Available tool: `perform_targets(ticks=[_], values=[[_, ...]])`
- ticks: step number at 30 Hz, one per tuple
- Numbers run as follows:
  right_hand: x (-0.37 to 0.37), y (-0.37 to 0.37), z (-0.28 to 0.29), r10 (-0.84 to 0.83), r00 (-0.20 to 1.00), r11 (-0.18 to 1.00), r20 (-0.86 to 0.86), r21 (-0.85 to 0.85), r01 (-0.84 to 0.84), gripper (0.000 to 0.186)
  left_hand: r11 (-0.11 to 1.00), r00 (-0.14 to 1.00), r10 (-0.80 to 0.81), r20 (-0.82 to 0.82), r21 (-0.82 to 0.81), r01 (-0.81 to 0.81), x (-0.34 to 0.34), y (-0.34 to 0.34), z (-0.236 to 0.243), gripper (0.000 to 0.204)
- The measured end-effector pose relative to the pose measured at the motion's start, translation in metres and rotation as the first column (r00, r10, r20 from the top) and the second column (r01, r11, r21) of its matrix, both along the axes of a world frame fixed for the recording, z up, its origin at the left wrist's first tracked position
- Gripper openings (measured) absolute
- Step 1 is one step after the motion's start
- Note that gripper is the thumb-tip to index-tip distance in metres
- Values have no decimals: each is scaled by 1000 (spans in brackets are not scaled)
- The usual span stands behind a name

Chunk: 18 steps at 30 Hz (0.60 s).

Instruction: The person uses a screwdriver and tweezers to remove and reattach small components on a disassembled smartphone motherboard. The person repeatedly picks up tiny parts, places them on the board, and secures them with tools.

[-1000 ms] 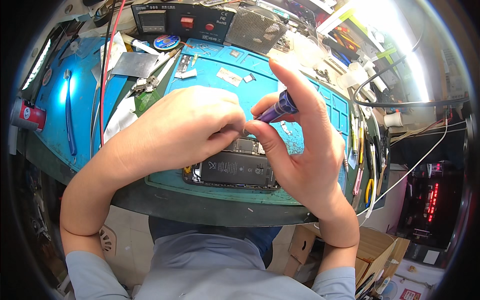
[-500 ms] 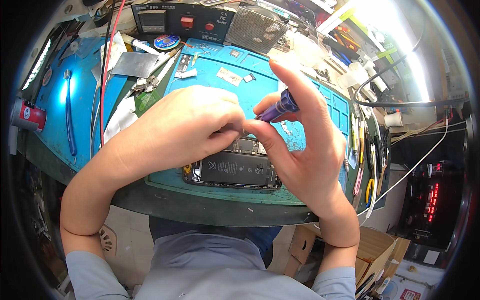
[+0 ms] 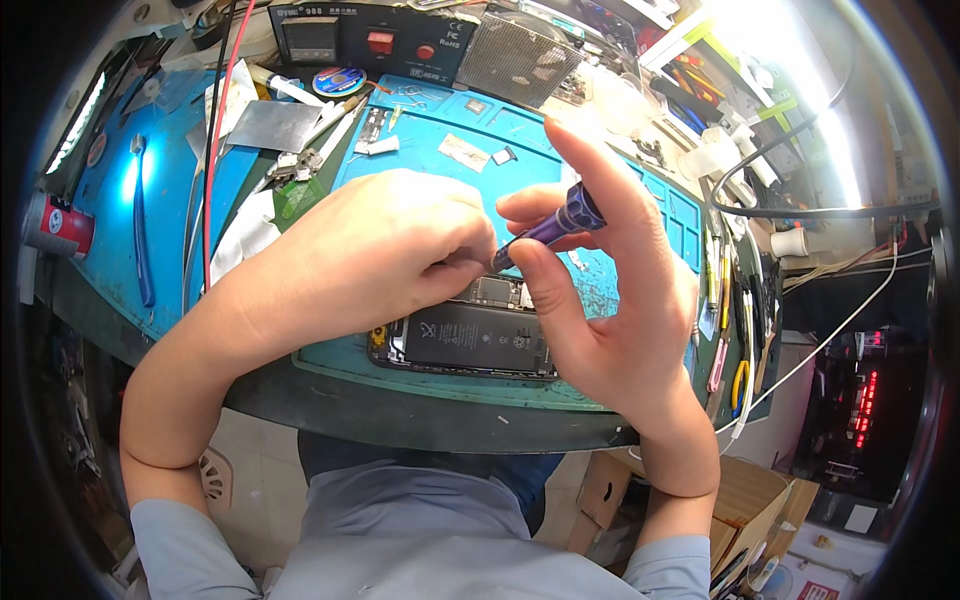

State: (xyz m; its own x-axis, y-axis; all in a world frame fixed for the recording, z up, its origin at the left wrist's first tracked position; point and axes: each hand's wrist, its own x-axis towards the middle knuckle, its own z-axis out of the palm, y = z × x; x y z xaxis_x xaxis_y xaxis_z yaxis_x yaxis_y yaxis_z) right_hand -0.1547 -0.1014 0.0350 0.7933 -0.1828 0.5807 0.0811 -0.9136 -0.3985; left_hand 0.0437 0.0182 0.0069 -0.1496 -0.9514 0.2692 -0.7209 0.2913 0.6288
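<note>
An opened smartphone lies on the blue work mat, its black battery exposed and its screen off. Over its far edge, my right hand holds a purple precision screwdriver between thumb and fingers, its tip slanting down toward my left fingertips. My left hand is curled above the phone's upper left part, thumb and fingers pinched together by the screwdriver tip. What those fingers hold, if anything, is hidden. Both hands cover part of the phone's far side.
A black control box with red switches stands at the back. Small parts and a metal plate lie behind my left arm. A blue brush and a red can are far left. Pliers and tools line the right.
The screwdriver has turned slightly in my right hand, and my right thumb has shifted along it. My left hand stays nearly in place. The whole view has shifted a little.
</note>
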Motion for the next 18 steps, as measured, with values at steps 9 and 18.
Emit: perform_targets(ticks=[9,18], values=[[0,-1,4,26,1000,999,-7,18,-26,64,1000,1000,-2,14,-6,2,-1,0,2,19],[0,-3,3,51,998,998,28,-39,-50,63,999,999,-16,36,-30,17,-1,-3,-1,18]])
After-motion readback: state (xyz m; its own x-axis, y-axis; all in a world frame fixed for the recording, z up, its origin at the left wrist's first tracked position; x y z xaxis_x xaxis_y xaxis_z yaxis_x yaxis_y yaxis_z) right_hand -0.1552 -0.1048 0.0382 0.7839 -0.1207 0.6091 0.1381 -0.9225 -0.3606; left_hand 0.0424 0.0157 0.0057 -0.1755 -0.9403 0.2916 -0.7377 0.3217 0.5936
